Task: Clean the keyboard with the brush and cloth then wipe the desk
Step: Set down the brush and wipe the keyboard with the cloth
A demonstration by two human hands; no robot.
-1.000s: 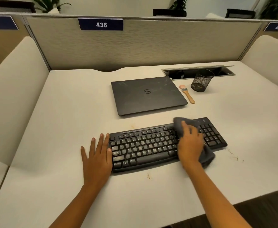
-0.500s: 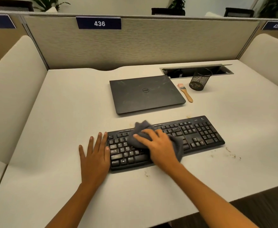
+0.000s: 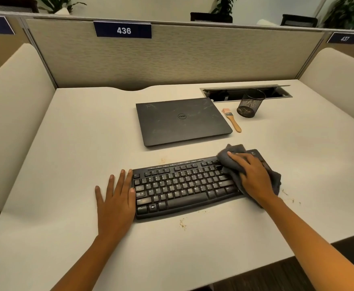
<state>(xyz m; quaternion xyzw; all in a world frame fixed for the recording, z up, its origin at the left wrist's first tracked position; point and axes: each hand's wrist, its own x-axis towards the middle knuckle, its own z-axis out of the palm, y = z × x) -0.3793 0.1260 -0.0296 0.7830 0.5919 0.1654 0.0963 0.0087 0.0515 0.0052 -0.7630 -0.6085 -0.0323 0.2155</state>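
A black keyboard [image 3: 182,185] lies on the white desk [image 3: 71,156] in front of me. My right hand [image 3: 253,179] presses a grey cloth [image 3: 232,156] flat onto the keyboard's right end, over the number pad, which it hides. My left hand [image 3: 116,198] lies flat on the desk with straight fingers, its thumb side against the keyboard's left edge. A small brush [image 3: 232,120] with a wooden handle and pink bristles lies behind, between the laptop and the pen cup.
A shut dark laptop [image 3: 182,120] sits behind the keyboard. A black mesh pen cup [image 3: 250,103] stands by an open cable slot [image 3: 245,92]. Brown crumbs [image 3: 182,223] speckle the desk near the keyboard's front and right. Padded partitions wall three sides.
My right hand swept the cloth from the keyboard's right end to its left half, then back to the right end. My left hand stayed put.
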